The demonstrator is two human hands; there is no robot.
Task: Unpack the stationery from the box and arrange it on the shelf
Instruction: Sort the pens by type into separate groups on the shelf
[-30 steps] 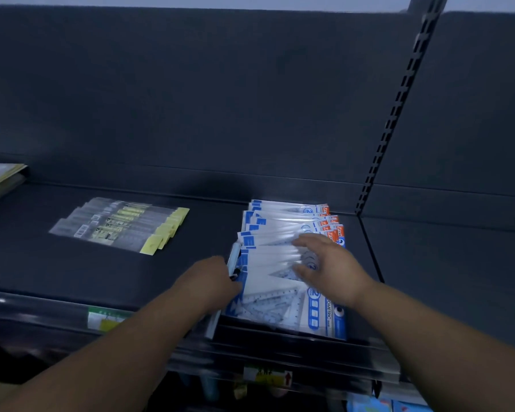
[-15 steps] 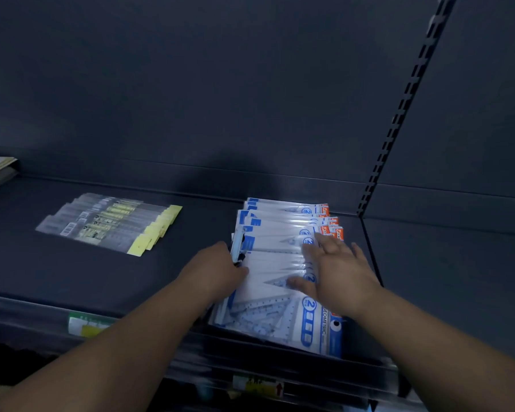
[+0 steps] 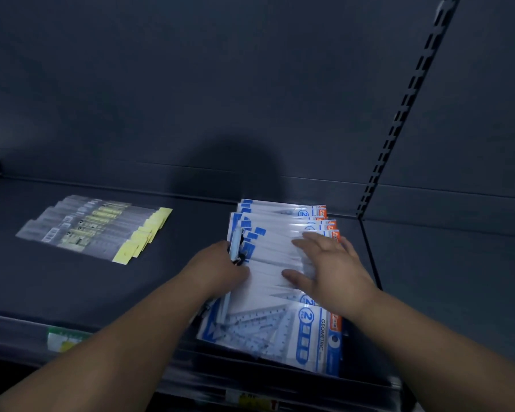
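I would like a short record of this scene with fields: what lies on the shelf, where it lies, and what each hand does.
shelf: dark, holds two piles
right pile: blue-and-white set-square packs, overlapped front to back
left pile: clear long packs with yellow tags, untouched
right hand: flat on the set-square packs, fingers spread
left hand: curled at the right pile's left edge, gripping a slim blue object

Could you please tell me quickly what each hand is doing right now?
Left hand: closed round a pale blue pen, beside the packets.
Right hand: open, flat on the packets.
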